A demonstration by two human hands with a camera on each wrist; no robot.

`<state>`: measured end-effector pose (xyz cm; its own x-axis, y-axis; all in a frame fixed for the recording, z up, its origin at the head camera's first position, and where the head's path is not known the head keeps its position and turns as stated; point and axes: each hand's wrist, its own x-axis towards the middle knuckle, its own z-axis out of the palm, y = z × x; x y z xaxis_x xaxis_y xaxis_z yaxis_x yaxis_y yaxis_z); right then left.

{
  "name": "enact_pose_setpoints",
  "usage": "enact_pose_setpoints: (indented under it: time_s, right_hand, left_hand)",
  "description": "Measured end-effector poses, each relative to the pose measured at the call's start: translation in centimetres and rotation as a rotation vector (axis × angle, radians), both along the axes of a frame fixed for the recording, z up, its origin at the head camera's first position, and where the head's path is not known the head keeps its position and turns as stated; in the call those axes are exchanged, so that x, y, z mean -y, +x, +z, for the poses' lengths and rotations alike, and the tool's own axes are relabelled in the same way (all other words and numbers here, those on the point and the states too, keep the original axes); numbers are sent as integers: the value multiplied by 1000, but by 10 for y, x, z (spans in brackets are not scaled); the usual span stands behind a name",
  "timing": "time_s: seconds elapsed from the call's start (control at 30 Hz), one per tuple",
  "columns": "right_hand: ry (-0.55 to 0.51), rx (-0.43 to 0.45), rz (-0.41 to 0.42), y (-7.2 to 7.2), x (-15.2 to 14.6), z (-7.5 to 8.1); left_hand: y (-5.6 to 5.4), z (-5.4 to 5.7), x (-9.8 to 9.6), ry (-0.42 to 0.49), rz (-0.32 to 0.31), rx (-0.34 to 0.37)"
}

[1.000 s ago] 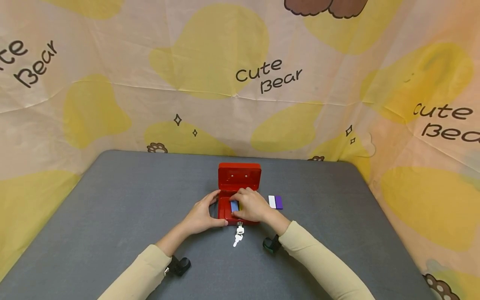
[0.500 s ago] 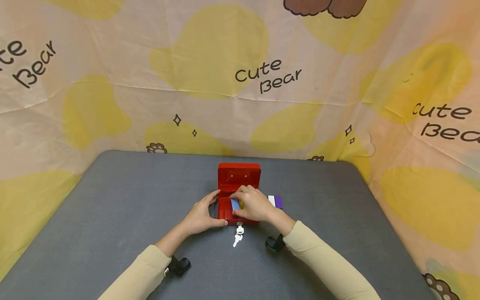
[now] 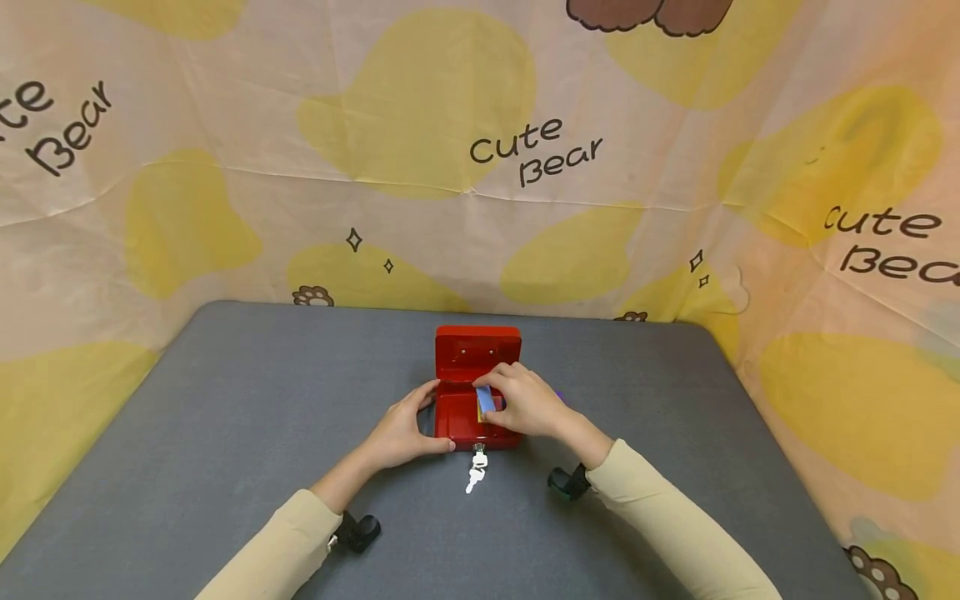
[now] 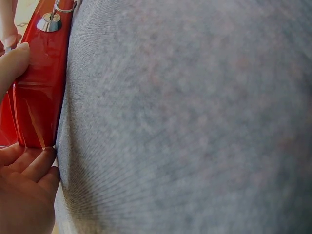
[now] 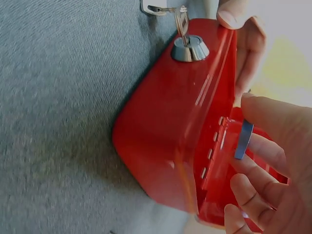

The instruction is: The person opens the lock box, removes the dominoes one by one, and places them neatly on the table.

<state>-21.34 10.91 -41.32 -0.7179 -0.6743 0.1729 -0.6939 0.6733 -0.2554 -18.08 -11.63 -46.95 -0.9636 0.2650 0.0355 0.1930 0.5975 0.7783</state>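
A small red cash box [image 3: 455, 427] stands on the table with its lid [image 3: 477, 354] up at the back. My left hand [image 3: 401, 432] holds the box's left side, thumb at the front corner; in the left wrist view its fingertips press the box's end wall. The right hand [image 3: 527, 404] pinches a thin blue card-like piece [image 3: 487, 400] between thumb and fingers over the box; in the right wrist view the blue piece [image 5: 244, 140] shows edge-on. A bit of yellow [image 3: 481, 413] shows beside the blue piece. Keys [image 3: 477, 468] hang from the front lock [image 5: 190, 48].
Right of the box, a purple piece [image 3: 559, 396] is mostly hidden behind the right hand. The grey table [image 3: 300, 400] reaches back to a patterned cloth [image 3: 465, 167]. Black wrist cameras hang under both wrists.
My right hand has moved to the right and slightly up with the blue piece, now covering most of the white and purple piece. The left hand stays on the box.
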Motion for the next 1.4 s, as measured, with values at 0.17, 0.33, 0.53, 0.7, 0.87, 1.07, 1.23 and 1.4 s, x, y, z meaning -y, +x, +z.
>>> enact_pose_setpoints:
  time_s: [0.17,0.33,0.53,0.7,0.87,1.07,1.23,1.4]
  right_hand:
    - [-14,22,-32,-1,-8,4]
    - [-36,29,-38,-2,-18,9]
    - [-40,28,-45,-3,-30,12]
    - [-40,65,-79,-5,-40,12]
    - [-60,99,-107,-6,-51,11]
    - [-101,84,-103,-9,-65,7]
    - [-109,84,-117,-10,-75,2]
    - [-122,82,-122,-12,-84,-3]
  left_hand:
    - [0,0,0,-3,1,8]
    - [-1,1,0,-7,-1,-3]
    - [-1,1,1,-1,-3,-6]
    - [-1,1,1,-3,-4,-11]
    - [-1,1,0,-1,-2,-17]
    - [-1,0,0,-6,0,-15]
    - [-1,0,0,-6,-1,-19]
    - [-2,-1,0,-12,-1,-26]
